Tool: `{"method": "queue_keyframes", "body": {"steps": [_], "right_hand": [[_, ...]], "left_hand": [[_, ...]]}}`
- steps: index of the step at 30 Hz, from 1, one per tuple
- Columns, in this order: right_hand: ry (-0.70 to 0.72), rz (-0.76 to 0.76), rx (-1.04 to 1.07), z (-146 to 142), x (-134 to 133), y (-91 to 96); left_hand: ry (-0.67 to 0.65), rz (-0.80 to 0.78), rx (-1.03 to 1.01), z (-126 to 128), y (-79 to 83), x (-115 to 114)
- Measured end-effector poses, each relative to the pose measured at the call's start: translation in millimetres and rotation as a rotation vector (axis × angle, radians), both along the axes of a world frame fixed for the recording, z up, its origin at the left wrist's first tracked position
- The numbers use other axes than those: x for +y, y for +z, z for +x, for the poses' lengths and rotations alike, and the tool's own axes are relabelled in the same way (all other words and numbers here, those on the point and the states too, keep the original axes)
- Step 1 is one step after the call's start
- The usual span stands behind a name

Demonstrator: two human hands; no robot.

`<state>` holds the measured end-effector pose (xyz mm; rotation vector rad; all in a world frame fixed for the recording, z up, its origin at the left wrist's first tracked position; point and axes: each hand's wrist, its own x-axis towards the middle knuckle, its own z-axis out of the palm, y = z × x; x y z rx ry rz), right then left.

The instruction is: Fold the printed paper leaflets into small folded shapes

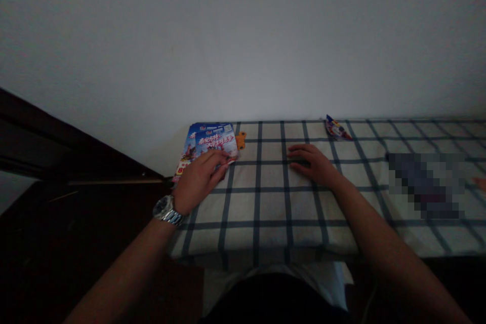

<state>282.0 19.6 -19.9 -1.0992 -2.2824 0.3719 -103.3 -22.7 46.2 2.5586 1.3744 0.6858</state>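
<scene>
A stack of printed flyers (216,137), blue with red and white lettering, lies at the left end of the table near the wall. My left hand (199,177) reaches over the stack, its thumb and fingers closed on the lower right edge of the top flyer, which lifts slightly there. The hand covers the lower part of the print. To the right, my right hand (314,164) rests on the checked tablecloth (269,202) with fingers stretched and thumb apart, holding nothing. Just beside the flyers sits a small orange object (241,140), partly hidden, with dark round spots.
A purple, shiny packet (337,129) lies at the back of the table against the wall (266,50). Farther right is a dark, pixelated object (423,187). Part of another person's hand (480,182) shows at the right edge. Dark floor lies left of the table.
</scene>
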Motion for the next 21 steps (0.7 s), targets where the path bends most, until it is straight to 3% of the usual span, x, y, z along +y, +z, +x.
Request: {"method": "queue_keyframes", "body": {"steps": [10,16,21], "right_hand": [[-0.010,-0.050,0.052,-1,-1,3.0],[-0.072,-0.072,0.143,-1,-2,3.1],[-0.088,-0.064,0.165,-2,-2,2.5]], "left_hand": [[-0.162,0.099,0.038,72,-2.0,12],[-0.281,0.084,0.091,109,-17.6,18],[-0.381,0.036,0.057,124,-32.5,18]]}}
